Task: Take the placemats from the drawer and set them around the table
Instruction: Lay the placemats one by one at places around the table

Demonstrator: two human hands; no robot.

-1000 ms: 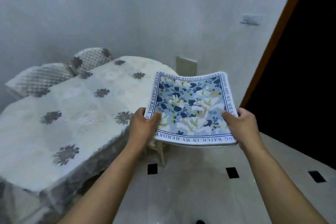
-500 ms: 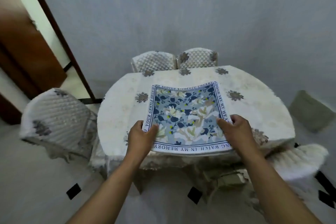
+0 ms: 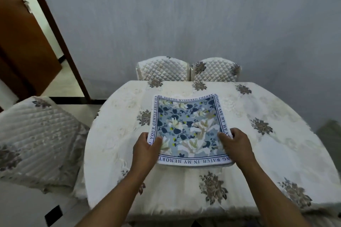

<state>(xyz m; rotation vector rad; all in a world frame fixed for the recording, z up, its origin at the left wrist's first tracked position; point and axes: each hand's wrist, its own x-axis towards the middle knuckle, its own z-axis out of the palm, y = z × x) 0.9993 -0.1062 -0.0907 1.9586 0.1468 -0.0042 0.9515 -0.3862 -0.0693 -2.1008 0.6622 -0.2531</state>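
Note:
I hold a stack of square placemats point(image 3: 188, 127), blue floral print with a lettered border, flat over the middle of the table point(image 3: 267, 155). My left hand point(image 3: 146, 148) grips the stack's left edge near the front corner, thumb on top. My right hand point(image 3: 237, 145) grips the right edge the same way. The stack's near edge looks several layers thick. Whether the stack touches the tablecloth I cannot tell. The table is oval, covered in a cream cloth with grey-brown flower motifs.
Two quilted cream chairs point(image 3: 188, 69) stand at the table's far side against the grey wall. Another covered chair point(image 3: 36, 140) sits at the left. A brown door point(image 3: 24, 42) and doorway lie at the far left. Tiled floor point(image 3: 24, 206) shows at bottom left.
The view swung from the table's end beside a dark doorway round to face its long side. Both hands carried the stack forward from off the edge to over the table's middle.

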